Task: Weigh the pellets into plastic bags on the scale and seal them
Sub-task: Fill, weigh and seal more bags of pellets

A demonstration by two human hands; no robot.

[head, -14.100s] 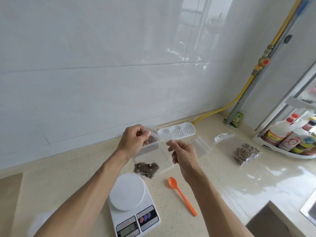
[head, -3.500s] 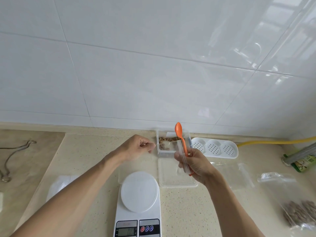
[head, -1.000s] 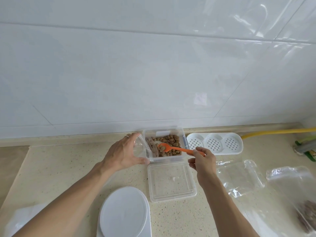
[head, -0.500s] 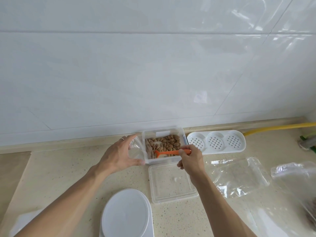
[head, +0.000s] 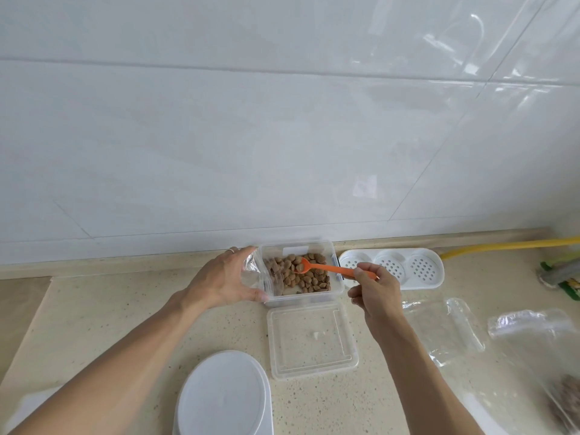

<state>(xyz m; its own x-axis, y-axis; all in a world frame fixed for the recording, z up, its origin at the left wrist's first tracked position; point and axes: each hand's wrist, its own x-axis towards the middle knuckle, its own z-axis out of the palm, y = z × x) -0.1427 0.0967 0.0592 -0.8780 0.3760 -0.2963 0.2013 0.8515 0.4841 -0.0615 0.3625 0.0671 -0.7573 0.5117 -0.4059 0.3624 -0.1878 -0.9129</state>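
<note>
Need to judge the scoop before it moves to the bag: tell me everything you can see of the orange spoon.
The orange spoon looks like thin plastic, one piece with a small bowl and a long narrow handle. It lies nearly level, its bowl over the pellets in the clear box with a few pellets in it. The handle crosses the box's right wall, and the right hand pinches its far end. Nothing else plainly touches it.

orange spoon (head: 326, 267), brown pellets (head: 301, 274)

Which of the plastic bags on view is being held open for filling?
The bag in the left hand, against the pellet container. The other bags lie flat at the right.
</note>
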